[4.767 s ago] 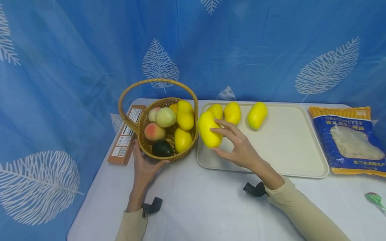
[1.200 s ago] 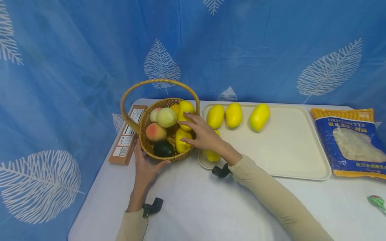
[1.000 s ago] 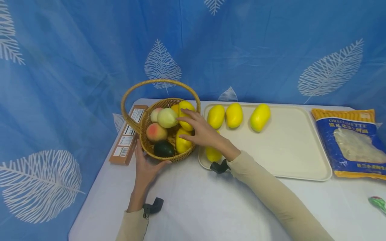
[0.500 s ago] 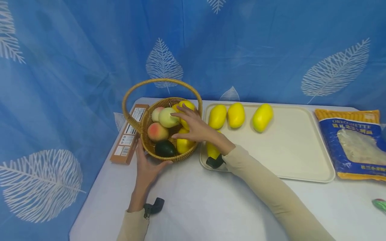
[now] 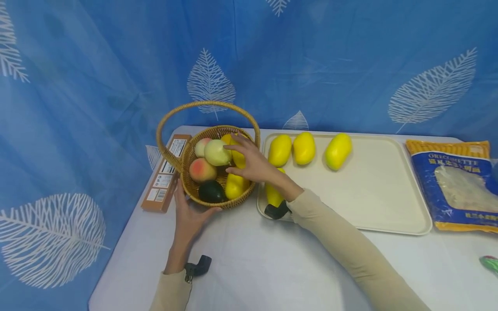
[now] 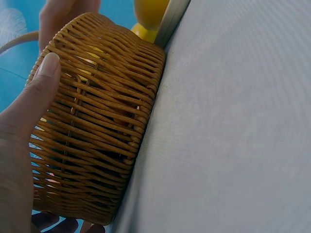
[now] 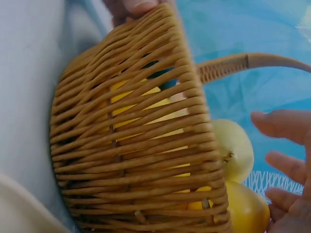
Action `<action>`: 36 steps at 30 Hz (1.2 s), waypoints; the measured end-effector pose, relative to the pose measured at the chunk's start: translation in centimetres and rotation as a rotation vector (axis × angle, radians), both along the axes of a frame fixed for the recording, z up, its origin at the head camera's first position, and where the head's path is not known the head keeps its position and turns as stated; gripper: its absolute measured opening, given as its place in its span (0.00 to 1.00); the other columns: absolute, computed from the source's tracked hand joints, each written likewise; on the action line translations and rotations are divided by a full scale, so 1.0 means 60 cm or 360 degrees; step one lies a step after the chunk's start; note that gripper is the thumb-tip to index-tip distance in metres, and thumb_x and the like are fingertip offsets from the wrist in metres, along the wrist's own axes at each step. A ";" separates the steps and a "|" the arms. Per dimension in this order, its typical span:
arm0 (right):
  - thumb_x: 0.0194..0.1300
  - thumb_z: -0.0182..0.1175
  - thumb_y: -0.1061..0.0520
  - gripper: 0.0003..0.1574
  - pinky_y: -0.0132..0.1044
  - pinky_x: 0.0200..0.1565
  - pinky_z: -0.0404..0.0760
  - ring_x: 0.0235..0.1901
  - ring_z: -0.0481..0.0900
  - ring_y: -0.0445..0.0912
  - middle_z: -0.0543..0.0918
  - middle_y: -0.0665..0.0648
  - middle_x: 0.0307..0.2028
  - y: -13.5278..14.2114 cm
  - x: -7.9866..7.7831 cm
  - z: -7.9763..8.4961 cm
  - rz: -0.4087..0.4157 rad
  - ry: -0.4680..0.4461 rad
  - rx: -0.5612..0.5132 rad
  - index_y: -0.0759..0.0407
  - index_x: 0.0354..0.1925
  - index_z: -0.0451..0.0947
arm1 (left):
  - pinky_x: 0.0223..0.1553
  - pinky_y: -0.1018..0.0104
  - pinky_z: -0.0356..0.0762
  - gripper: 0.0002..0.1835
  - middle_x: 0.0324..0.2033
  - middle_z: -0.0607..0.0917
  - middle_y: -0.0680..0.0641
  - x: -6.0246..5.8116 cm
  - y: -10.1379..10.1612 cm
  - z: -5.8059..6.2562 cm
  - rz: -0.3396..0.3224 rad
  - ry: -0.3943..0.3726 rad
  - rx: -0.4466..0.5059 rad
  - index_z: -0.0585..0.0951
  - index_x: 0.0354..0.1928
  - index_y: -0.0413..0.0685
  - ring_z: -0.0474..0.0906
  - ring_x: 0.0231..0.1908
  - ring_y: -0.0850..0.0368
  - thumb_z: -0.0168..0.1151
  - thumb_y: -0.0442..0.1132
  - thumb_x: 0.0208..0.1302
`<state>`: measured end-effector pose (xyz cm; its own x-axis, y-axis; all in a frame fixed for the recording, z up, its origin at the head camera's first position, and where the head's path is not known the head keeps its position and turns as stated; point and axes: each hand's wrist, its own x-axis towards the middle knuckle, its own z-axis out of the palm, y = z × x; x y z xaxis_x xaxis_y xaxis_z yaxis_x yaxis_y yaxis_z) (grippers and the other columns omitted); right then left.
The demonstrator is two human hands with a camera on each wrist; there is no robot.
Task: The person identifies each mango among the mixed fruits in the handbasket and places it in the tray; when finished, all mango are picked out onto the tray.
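My left hand point(image 5: 188, 218) grips the wicker basket point(image 5: 183, 190) from the left, thumb against its front side in the left wrist view. My right hand point(image 5: 254, 164) is over the basket's right side with spread, slightly bent fingers. Beneath it lies a yellow mango point(image 5: 238, 159), partly covered in the head view. In the right wrist view the fingers point(image 7: 284, 124) stand apart from the pale green pear-like fruit point(image 7: 233, 150), close beside the yellow mango. Also in the basket are a peach point(image 5: 202, 170), a dark green oval fruit point(image 5: 211, 191) and another yellow fruit point(image 5: 235, 186).
Right of the basket lies a cream tray point(image 5: 373, 190) with several yellow mangoes point(image 5: 304, 148), one under my right wrist. Beyond it is a blue pasta bag point(image 5: 447, 185). A brown box point(image 5: 155, 194) lies left of the basket, and a green-wrapped item point(image 5: 489, 262) at far right.
My right hand earlier held a mango over the tray; that mango now lies at the tray's front left. The hand has moved left over the basket, where the pale green fruit has turned slightly.
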<state>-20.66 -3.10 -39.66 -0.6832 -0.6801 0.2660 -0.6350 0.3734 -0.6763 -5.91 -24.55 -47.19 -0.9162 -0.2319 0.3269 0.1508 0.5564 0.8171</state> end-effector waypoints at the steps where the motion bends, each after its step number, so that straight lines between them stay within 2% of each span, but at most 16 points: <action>1: 0.61 0.68 0.50 0.37 0.58 0.73 0.53 0.76 0.47 0.55 0.54 0.59 0.76 0.001 0.000 0.000 0.0009 -0.0028 -0.0030 0.55 0.67 0.71 | 0.70 0.37 0.55 0.73 0.77 0.45 0.48 0.000 0.000 0.000 -0.0001 0.0002 0.0000 0.40 0.78 0.54 0.47 0.74 0.46 0.84 0.39 0.36; 4: 0.61 0.68 0.52 0.36 0.57 0.72 0.56 0.75 0.50 0.55 0.55 0.58 0.76 0.009 0.000 0.002 0.0066 -0.0087 -0.0081 0.56 0.66 0.71 | 0.70 0.37 0.54 0.73 0.77 0.46 0.48 0.002 -0.001 -0.001 -0.0001 0.0000 -0.0002 0.40 0.78 0.54 0.47 0.74 0.46 0.84 0.40 0.37; 8: 0.62 0.67 0.52 0.36 0.59 0.73 0.52 0.76 0.45 0.57 0.54 0.61 0.76 0.023 0.011 0.006 0.0123 -0.0076 -0.0011 0.58 0.66 0.71 | 0.70 0.36 0.55 0.73 0.77 0.46 0.46 0.003 -0.001 -0.003 -0.0002 0.0002 -0.0014 0.40 0.78 0.52 0.48 0.74 0.45 0.84 0.40 0.36; 11: 0.63 0.67 0.51 0.37 0.60 0.74 0.48 0.77 0.41 0.59 0.52 0.62 0.76 0.031 0.020 0.009 0.0096 -0.0030 0.0066 0.59 0.67 0.70 | 0.69 0.36 0.56 0.74 0.77 0.46 0.45 0.002 -0.001 -0.003 -0.0007 0.0023 -0.0025 0.40 0.78 0.50 0.48 0.74 0.43 0.84 0.40 0.35; 14: 0.63 0.66 0.52 0.37 0.58 0.74 0.51 0.77 0.43 0.57 0.51 0.60 0.77 0.034 0.018 0.012 0.0040 -0.0014 0.0068 0.58 0.68 0.69 | 0.69 0.36 0.56 0.73 0.77 0.46 0.45 0.001 -0.001 -0.001 -0.0006 0.0027 -0.0023 0.40 0.78 0.51 0.48 0.74 0.44 0.84 0.41 0.36; 18: 0.65 0.65 0.53 0.37 0.57 0.73 0.54 0.76 0.48 0.52 0.50 0.56 0.77 0.038 0.014 0.020 0.0010 -0.0193 -0.0068 0.56 0.69 0.67 | 0.70 0.36 0.55 0.73 0.77 0.46 0.46 0.002 -0.001 0.000 0.0009 0.0002 -0.0018 0.40 0.78 0.52 0.48 0.74 0.44 0.84 0.41 0.36; 22: 0.66 0.64 0.54 0.36 0.56 0.73 0.54 0.77 0.47 0.49 0.49 0.54 0.78 0.042 0.013 0.023 0.0023 -0.0334 -0.0168 0.56 0.70 0.66 | 0.71 0.37 0.53 0.73 0.77 0.45 0.46 0.004 -0.001 0.001 0.0023 -0.0007 -0.0022 0.41 0.78 0.49 0.47 0.75 0.44 0.84 0.41 0.35; 25: 0.65 0.64 0.56 0.35 0.54 0.73 0.57 0.76 0.49 0.51 0.51 0.57 0.77 0.042 0.012 0.021 0.0014 -0.0271 -0.0116 0.57 0.69 0.68 | 0.71 0.37 0.53 0.73 0.77 0.45 0.46 0.003 -0.002 0.001 0.0017 -0.0002 -0.0021 0.41 0.78 0.48 0.47 0.75 0.44 0.85 0.41 0.35; 31: 0.64 0.66 0.54 0.36 0.50 0.73 0.57 0.76 0.50 0.53 0.52 0.59 0.77 0.039 0.012 0.013 0.0034 0.0056 0.0235 0.57 0.68 0.69 | 0.70 0.36 0.53 0.73 0.77 0.46 0.46 0.005 0.000 -0.002 0.0021 -0.0002 -0.0008 0.40 0.78 0.48 0.48 0.74 0.44 0.85 0.41 0.35; 36: 0.63 0.66 0.55 0.37 0.47 0.73 0.58 0.76 0.48 0.51 0.52 0.58 0.77 0.040 0.007 0.011 0.0053 0.0190 0.0314 0.56 0.68 0.69 | 0.70 0.37 0.54 0.73 0.77 0.47 0.47 0.003 0.001 -0.003 0.0007 0.0011 0.0000 0.40 0.78 0.52 0.48 0.74 0.46 0.84 0.40 0.35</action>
<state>-20.26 -0.70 -38.98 -0.6311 -0.7486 0.2035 -0.7203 0.4682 -0.5118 -5.74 -24.47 -47.35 -0.9129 -0.2361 0.3331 0.1538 0.5568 0.8163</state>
